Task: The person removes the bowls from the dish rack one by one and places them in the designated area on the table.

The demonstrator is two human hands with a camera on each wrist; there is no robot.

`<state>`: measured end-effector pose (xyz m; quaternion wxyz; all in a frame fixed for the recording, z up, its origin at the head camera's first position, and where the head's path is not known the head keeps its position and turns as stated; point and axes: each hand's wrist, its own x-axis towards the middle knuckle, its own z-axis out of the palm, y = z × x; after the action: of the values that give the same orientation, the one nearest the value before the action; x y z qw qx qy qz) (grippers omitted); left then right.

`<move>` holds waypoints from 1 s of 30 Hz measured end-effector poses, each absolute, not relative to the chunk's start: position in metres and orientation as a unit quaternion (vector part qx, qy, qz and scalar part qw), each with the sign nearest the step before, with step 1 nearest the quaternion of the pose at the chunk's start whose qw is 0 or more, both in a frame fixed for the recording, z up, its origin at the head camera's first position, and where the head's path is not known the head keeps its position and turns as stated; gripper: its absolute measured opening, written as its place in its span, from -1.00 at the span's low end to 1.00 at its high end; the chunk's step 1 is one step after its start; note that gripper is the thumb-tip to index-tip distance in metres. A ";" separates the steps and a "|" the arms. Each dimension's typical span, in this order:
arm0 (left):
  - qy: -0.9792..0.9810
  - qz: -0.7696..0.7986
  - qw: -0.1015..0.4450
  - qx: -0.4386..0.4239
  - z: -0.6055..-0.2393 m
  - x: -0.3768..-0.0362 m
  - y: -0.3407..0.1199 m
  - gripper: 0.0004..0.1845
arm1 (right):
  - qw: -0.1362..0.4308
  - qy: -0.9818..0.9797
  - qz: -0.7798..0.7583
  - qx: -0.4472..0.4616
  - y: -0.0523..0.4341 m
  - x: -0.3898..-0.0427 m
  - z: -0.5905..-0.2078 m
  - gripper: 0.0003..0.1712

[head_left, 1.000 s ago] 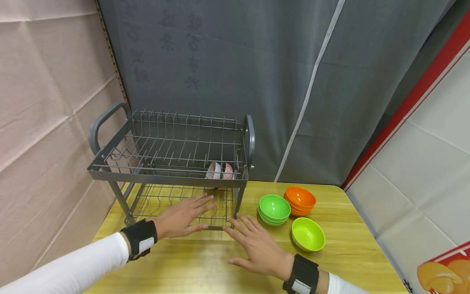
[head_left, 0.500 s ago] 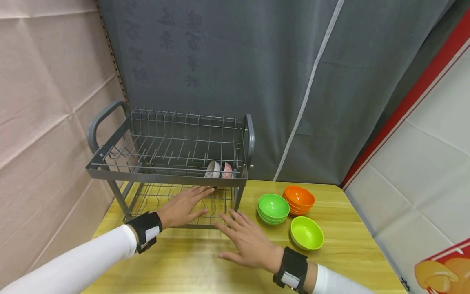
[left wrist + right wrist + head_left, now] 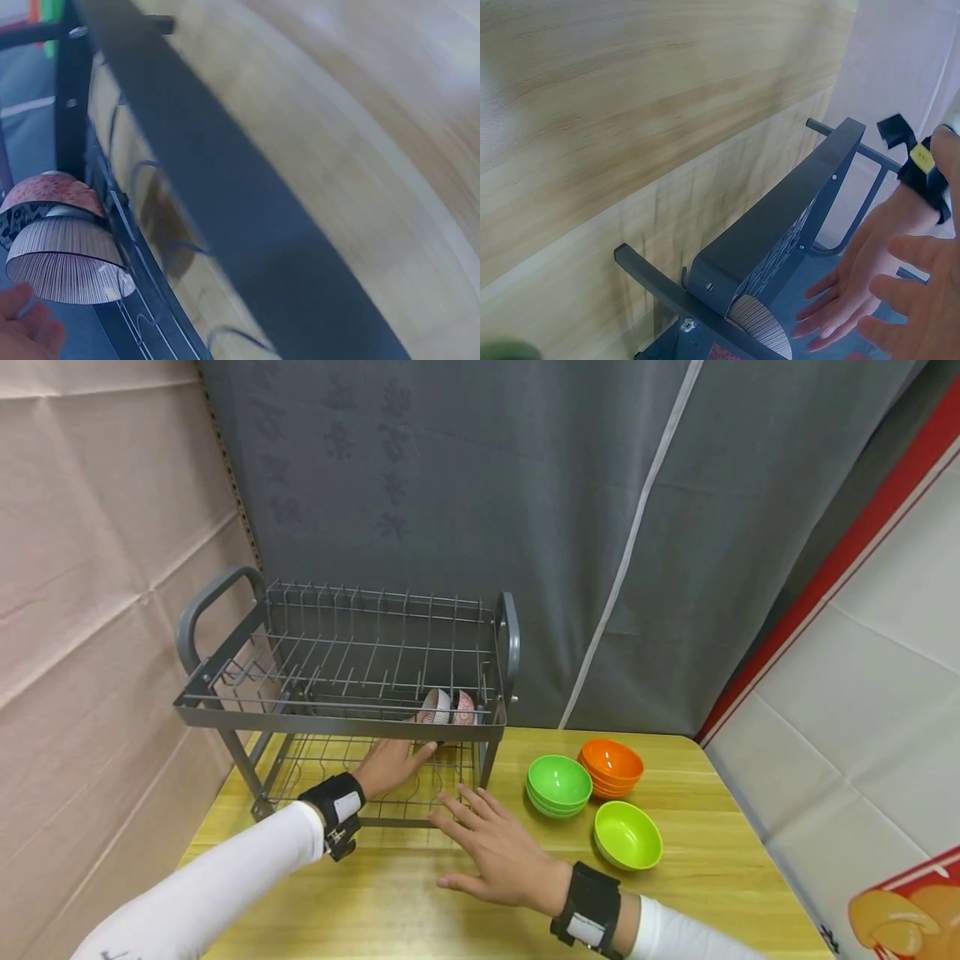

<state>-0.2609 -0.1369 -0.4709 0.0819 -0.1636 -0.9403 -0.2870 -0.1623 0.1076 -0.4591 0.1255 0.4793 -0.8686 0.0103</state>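
Observation:
A grey two-tier dish rack (image 3: 341, 726) stands on the table's left side. On its lower tier, at the right end, a finely striped white bowl (image 3: 64, 259) stands on edge beside a pink patterned bowl (image 3: 58, 191). My left hand (image 3: 392, 766) reaches under the upper tier towards the striped bowl. In the left wrist view its fingertips (image 3: 16, 298) are close to the rim; contact is unclear. My right hand (image 3: 510, 857) hovers over the table before the rack's right corner, fingers spread and holding nothing.
Right of the rack are stacked green bowls (image 3: 558, 782), stacked orange bowls (image 3: 612, 764) and a yellow-green bowl (image 3: 628, 835). The rack's upper front bar lies above my left hand. A grey curtain (image 3: 450, 485) hangs behind; walls flank the table.
My left hand has moved forward and right, deeper under the rack's upper tier to the striped bowl. My right hand has drifted slightly left. The bowls have stayed put.

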 end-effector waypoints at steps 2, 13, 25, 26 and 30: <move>-0.939 -0.310 0.062 -0.137 -0.468 -0.267 -0.133 -0.27 | 0.126 -0.868 0.007 0.480 0.107 -0.162 -0.459 -0.09; -0.923 -0.171 0.240 -0.248 -0.550 -0.351 -0.136 -0.53 | 0.124 -0.870 -0.001 0.477 0.105 -0.163 -0.457 -0.07; -0.940 -0.187 0.247 -0.146 -0.657 -0.434 -0.136 -0.45 | 0.124 -0.869 -0.012 0.479 0.106 -0.162 -0.459 -0.09; -0.937 -0.195 0.256 -0.137 -0.656 -0.432 -0.135 -0.46 | 0.124 -0.869 -0.013 0.479 0.106 -0.162 -0.459 -0.09; -0.935 -0.219 0.256 -0.111 -0.649 -0.423 -0.133 -0.55 | 0.127 -0.867 -0.008 0.481 0.107 -0.163 -0.462 -0.10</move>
<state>-0.4226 -0.1335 -0.6494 0.2559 -0.1113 -0.9351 -0.2185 -0.1626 0.1067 -0.4618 0.1273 0.4815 -0.8671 -0.0081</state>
